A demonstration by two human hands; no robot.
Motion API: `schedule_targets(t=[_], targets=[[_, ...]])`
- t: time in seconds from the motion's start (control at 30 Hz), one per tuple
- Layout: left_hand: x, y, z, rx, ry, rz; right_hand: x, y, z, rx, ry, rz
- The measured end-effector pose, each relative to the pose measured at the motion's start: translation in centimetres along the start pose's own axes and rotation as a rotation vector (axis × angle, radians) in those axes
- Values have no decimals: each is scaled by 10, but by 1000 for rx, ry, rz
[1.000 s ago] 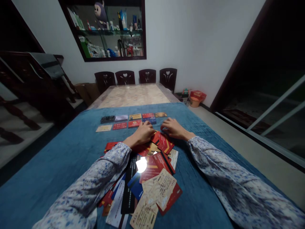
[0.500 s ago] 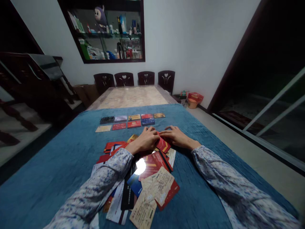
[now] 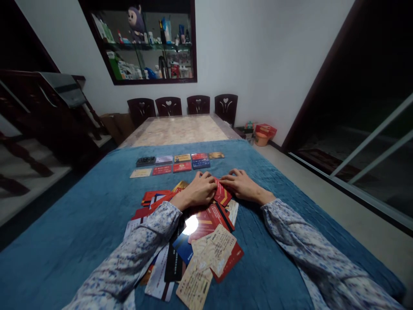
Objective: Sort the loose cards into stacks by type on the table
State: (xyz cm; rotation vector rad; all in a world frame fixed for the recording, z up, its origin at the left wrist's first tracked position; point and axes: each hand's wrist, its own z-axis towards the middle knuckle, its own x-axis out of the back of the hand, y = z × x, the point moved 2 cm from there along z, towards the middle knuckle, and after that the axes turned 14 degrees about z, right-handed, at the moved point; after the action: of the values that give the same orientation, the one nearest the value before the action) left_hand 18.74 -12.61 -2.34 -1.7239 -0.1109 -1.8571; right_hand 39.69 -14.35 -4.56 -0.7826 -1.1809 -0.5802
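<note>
A red card (image 3: 223, 194) with a gold chevron lies at the far end of a loose heap of cards, between my two hands. My left hand (image 3: 202, 189), fingers curled, grips its left edge. On the other side my right hand (image 3: 239, 184) has its bent fingertips closed on the card's upper right edge. Beneath my wrists the heap spreads toward me: beige cards (image 3: 195, 284), a dark red card with a black stripe (image 3: 221, 216), a blue card (image 3: 183, 249) and a white card (image 3: 159, 275). My left forearm hides part of it.
Beyond my hands, sorted cards stand in two rows, among them a black stack (image 3: 146, 161), a dark blue stack (image 3: 201, 163) and a beige card (image 3: 140, 173). A blue cloth (image 3: 80, 215) covers the near table. Chairs (image 3: 198, 105) line the far end.
Both hands stay at the red card. My right fingertips have shifted slightly to the right, and more of the card's upper part shows between the hands.
</note>
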Motion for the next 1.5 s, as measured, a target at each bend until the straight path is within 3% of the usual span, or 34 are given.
schedule_targets(t=[0.47, 0.83, 1.03, 1.5], targets=[[15, 4, 0, 41, -35, 42, -1, -9, 4, -61, 22, -121], [24, 3, -2, 84, -114, 74, -2, -5, 2, 28, 64, 21], [23, 2, -2, 114, -164, 60, -6, 3, 3, 64, 79, 134], [16, -4, -3, 100, -198, -24, -6, 9, 7, 108, 38, 167]])
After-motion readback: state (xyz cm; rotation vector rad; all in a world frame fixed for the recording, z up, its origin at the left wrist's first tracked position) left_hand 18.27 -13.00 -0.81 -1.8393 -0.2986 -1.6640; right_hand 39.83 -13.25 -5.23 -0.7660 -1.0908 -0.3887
